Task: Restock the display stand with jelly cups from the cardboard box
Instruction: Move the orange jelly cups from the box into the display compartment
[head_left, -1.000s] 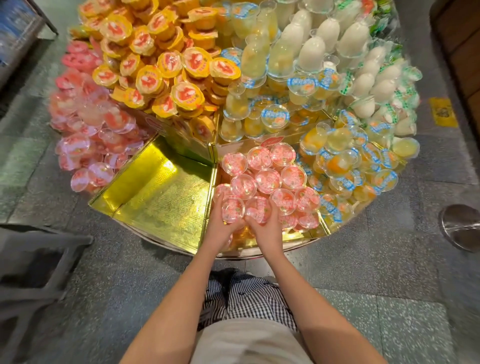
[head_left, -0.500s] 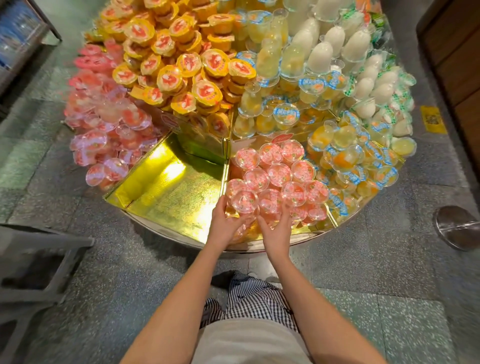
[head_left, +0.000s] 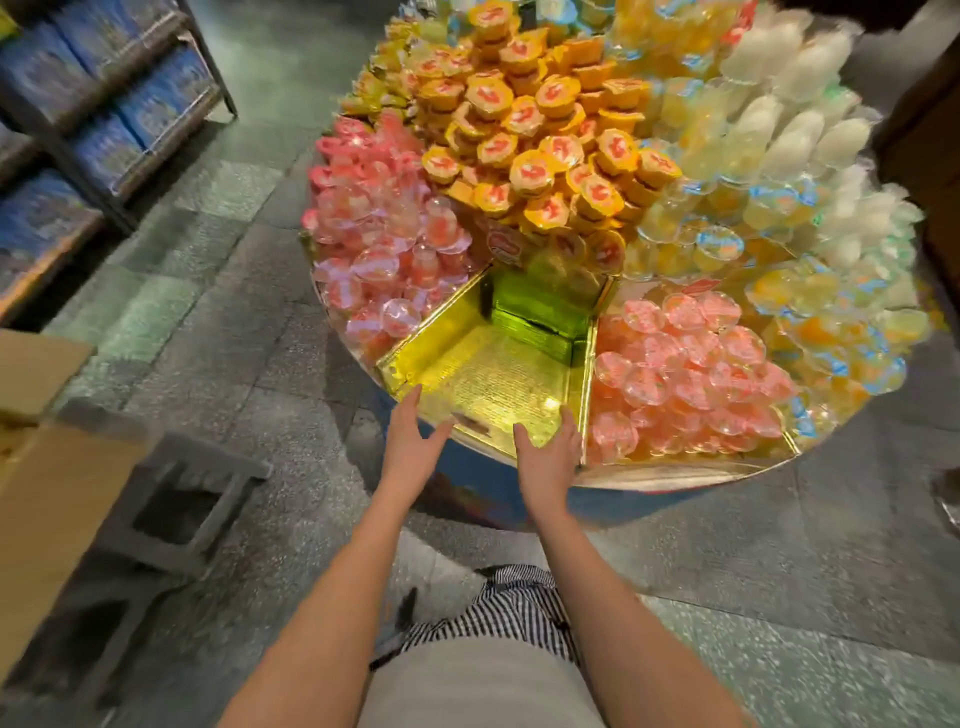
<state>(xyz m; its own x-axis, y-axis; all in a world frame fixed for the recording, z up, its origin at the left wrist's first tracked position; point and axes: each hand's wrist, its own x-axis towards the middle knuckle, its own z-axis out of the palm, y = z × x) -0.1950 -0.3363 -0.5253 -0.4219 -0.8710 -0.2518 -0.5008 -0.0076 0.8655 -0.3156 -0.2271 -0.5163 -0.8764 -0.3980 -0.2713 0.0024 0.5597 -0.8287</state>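
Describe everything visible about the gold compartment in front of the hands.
The gold compartment is a wedge-shaped bin in the round display stand, lined with shiny, foil-like gold sheet; its back wall reflects green. No cups lie in it. Pink jelly cups fill the bins either side. The left hand and right hand are open at its front edge; contact unclear.

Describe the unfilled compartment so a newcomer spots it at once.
Find the round display stand heaped with jelly cups. At its near edge, beyond the left hand and right hand, lies a wedge-shaped compartment lined with shiny gold foil. Pink clear-plastic cups flank it; it alone holds none.
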